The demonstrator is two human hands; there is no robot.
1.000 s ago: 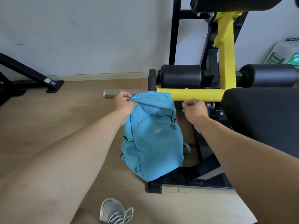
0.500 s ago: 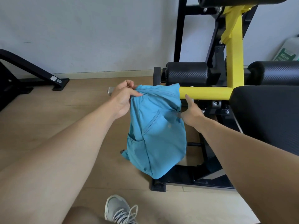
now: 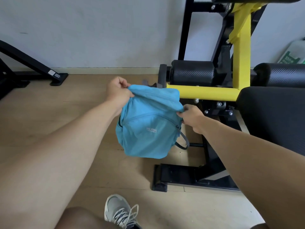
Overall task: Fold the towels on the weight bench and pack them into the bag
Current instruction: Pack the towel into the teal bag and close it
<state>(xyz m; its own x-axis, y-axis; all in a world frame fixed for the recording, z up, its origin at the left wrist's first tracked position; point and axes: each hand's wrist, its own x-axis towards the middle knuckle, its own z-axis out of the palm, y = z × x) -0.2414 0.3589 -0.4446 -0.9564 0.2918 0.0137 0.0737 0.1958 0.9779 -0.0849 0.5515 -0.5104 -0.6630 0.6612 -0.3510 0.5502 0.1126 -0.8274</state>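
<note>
A light blue backpack (image 3: 146,129) hangs in the air above the wooden floor, its front pocket with a small white logo facing me. My left hand (image 3: 118,92) grips the fabric at the bag's top left corner. My right hand (image 3: 191,117) pinches the fabric at the bag's upper right edge, beside the zipper. A dark strap (image 3: 183,142) dangles from the bag's lower right. The black padded seat of the weight bench (image 3: 272,116) lies to the right. No towels are in view.
The bench's yellow bar (image 3: 206,95) and yellow upright (image 3: 241,52) stand just behind the bag, with black foam rollers (image 3: 193,73) beyond. Its black base frame (image 3: 181,177) sits on the floor. Another black frame (image 3: 33,65) stands far left. My grey shoe (image 3: 118,210) is below.
The bag has been lifted off the floor and turned so its front faces me. My right hand has moved from touching the bag's side to pinching its upper right edge.
</note>
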